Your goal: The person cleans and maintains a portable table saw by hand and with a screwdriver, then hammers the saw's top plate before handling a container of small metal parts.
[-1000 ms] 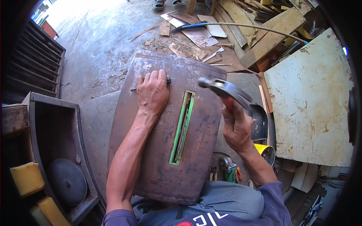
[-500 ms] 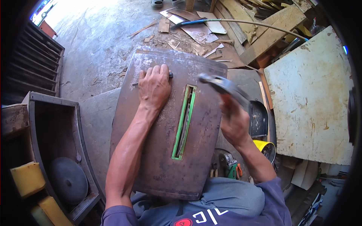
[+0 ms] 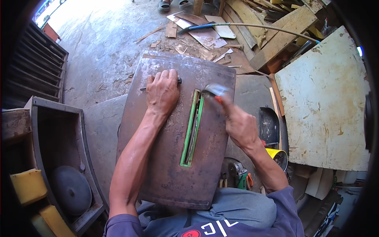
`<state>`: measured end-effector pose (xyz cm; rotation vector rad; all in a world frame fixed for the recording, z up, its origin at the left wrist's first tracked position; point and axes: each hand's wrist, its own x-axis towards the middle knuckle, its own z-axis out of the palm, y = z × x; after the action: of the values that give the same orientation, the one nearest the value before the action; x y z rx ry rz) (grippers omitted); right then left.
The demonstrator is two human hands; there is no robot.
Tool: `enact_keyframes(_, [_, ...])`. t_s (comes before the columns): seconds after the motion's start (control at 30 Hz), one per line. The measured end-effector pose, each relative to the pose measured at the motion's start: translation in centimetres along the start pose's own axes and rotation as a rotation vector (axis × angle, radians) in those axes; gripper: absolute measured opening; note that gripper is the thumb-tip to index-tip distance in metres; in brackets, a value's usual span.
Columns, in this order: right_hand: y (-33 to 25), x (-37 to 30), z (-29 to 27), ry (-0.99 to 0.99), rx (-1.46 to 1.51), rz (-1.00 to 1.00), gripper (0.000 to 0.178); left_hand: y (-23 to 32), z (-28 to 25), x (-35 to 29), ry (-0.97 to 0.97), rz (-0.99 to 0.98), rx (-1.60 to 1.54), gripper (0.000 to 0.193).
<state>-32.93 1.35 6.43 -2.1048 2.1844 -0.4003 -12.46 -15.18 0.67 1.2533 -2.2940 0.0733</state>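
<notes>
A worn brown metal plate [image 3: 158,173] leans across my lap, with a long narrow slot edged in green [image 3: 184,152]. Inside the slot runs a jagged silvery strip, partly hidden. On the plate's upper left rests my left hand [image 3: 162,91], closed around a dark thin-shanked tool [image 3: 179,80]. Only that tool's dark end and thin tip stick out, so its exact kind is hidden. To the right, my right hand [image 3: 241,128] grips a hammer [image 3: 215,89]. The hammer's metal head is motion-blurred above the slot's upper end; whether it touches the plate I cannot tell.
An angle grinder [image 3: 241,175] lies by my right knee, near a yellow container [image 3: 278,155] and a black dustpan-like tray [image 3: 269,125]. A pale board [image 3: 323,102] stands at right. Wood scraps [image 3: 205,35] litter the far floor. At left is an open metal box [image 3: 59,102].
My right hand has swung the hammer leftward, bringing its head from right of the plate to over the slot's upper end. My left hand has stayed nearly in place.
</notes>
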Motion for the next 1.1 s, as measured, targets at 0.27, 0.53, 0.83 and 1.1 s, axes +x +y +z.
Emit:
enact_keyframes(0.27, [-0.3,-0.3,-1.3,-0.043,0.085,0.131,0.038,0.4,0.3,0.5,0.009,-0.008,-0.003,0.006])
enact_keyframes(0.53, [-1.3,-2.6,-2.6,0.021,-0.001,-0.034,0.052,0.4,0.7,0.3,0.02,0.007,-0.005,0.007])
enact_keyframes(0.83, [-0.3,-3.6,-1.6,0.159,0.099,-0.048,0.055,0.6,0.7,0.9,-0.036,-0.009,-0.025,0.016])
enact_keyframes(1.1, [0.6,-1.3,0.7,0.197,0.119,-0.063,0.052,0.1,0.6,0.2,-0.064,-0.021,-0.001,0.017])
